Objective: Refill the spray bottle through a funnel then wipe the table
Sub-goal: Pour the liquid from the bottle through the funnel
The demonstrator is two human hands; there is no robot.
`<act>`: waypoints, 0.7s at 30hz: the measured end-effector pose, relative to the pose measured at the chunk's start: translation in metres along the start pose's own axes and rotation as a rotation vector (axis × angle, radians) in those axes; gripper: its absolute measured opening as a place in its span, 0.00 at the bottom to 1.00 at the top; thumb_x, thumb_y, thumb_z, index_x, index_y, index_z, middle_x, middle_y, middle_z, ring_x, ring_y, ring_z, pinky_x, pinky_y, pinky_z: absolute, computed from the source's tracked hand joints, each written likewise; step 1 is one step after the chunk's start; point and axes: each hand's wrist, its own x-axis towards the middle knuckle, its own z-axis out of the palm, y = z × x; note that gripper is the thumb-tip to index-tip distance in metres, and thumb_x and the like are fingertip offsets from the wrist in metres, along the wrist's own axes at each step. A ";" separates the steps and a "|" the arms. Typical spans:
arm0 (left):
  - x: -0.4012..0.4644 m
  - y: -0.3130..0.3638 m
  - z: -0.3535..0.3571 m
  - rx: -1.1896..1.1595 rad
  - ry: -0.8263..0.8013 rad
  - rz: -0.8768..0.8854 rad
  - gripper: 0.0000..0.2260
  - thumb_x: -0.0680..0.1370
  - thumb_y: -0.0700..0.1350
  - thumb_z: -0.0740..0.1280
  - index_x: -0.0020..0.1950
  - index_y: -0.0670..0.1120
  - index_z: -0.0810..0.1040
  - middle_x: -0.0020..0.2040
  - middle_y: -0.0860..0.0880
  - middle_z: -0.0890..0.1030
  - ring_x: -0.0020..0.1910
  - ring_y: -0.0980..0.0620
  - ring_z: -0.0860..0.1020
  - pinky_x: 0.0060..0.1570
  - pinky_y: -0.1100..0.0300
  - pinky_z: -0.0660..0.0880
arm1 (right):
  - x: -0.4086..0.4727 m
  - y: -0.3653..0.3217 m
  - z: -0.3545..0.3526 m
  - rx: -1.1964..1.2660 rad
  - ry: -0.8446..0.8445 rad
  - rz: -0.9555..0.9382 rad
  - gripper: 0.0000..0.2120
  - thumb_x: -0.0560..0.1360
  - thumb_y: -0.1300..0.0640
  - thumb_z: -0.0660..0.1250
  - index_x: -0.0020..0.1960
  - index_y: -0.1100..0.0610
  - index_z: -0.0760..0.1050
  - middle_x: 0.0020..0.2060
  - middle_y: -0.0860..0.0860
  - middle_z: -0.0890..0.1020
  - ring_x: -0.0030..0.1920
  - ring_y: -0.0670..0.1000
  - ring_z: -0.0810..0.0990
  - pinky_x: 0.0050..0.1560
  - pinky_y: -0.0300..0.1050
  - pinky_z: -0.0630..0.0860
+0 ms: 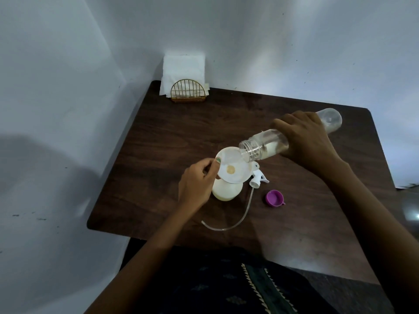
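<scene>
I note the right hand (305, 138) wrapped around the clear bottle (267, 145), its long axis tilted, mouth down over the funnel (229, 167). Left hand (197, 182) pinches the funnel's rim atop the spray bottle (226, 191).

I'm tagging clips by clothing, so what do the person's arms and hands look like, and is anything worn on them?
Both forearms are bare to the frame's edge: no sleeves, gloves, watch or bracelets show. The left hand has a greenish mark or polish on its thumbnail. The right hand shows no rings or markings. No cables or straps are visible on either arm.
</scene>
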 end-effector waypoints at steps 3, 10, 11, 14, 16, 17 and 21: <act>-0.001 0.001 0.000 0.007 0.002 0.007 0.19 0.75 0.63 0.56 0.46 0.52 0.80 0.36 0.54 0.81 0.37 0.53 0.80 0.41 0.43 0.79 | 0.000 0.000 0.000 -0.002 0.007 0.001 0.23 0.59 0.59 0.78 0.51 0.58 0.75 0.43 0.57 0.80 0.45 0.61 0.77 0.49 0.56 0.70; -0.001 0.000 0.002 0.007 0.004 -0.009 0.15 0.75 0.64 0.56 0.45 0.58 0.79 0.38 0.56 0.82 0.38 0.54 0.81 0.42 0.43 0.80 | -0.001 0.000 -0.001 -0.006 -0.002 0.004 0.22 0.60 0.58 0.77 0.52 0.58 0.75 0.45 0.57 0.80 0.46 0.61 0.77 0.50 0.57 0.70; -0.001 0.001 0.002 0.013 0.005 -0.009 0.14 0.75 0.63 0.56 0.44 0.58 0.78 0.38 0.56 0.82 0.38 0.54 0.81 0.42 0.43 0.80 | -0.001 0.001 -0.001 -0.005 -0.002 0.004 0.22 0.60 0.58 0.78 0.52 0.58 0.75 0.45 0.58 0.80 0.46 0.62 0.77 0.50 0.57 0.70; -0.002 0.002 0.001 0.014 0.011 0.000 0.12 0.77 0.60 0.58 0.44 0.58 0.78 0.37 0.56 0.81 0.38 0.53 0.81 0.42 0.42 0.80 | -0.002 0.001 0.000 -0.007 -0.002 0.002 0.22 0.60 0.58 0.78 0.52 0.58 0.75 0.44 0.57 0.80 0.46 0.62 0.77 0.50 0.57 0.70; -0.002 0.003 0.001 0.014 0.013 0.002 0.12 0.79 0.58 0.59 0.45 0.55 0.79 0.37 0.56 0.82 0.38 0.53 0.81 0.42 0.42 0.80 | -0.003 0.001 0.000 -0.011 0.005 0.001 0.22 0.60 0.58 0.78 0.52 0.58 0.75 0.44 0.57 0.80 0.45 0.61 0.77 0.49 0.56 0.70; -0.002 0.003 0.000 0.015 0.012 0.000 0.13 0.79 0.58 0.59 0.46 0.54 0.80 0.37 0.56 0.82 0.38 0.53 0.81 0.42 0.42 0.80 | -0.003 0.001 0.000 -0.012 0.008 0.001 0.22 0.60 0.58 0.78 0.52 0.58 0.75 0.44 0.57 0.80 0.45 0.61 0.77 0.49 0.56 0.70; -0.002 0.005 0.000 0.014 0.010 -0.005 0.17 0.77 0.60 0.58 0.47 0.52 0.81 0.36 0.54 0.82 0.37 0.53 0.80 0.41 0.42 0.79 | -0.003 0.001 -0.001 -0.016 0.020 -0.001 0.22 0.60 0.59 0.78 0.51 0.58 0.74 0.43 0.57 0.80 0.44 0.61 0.77 0.49 0.55 0.70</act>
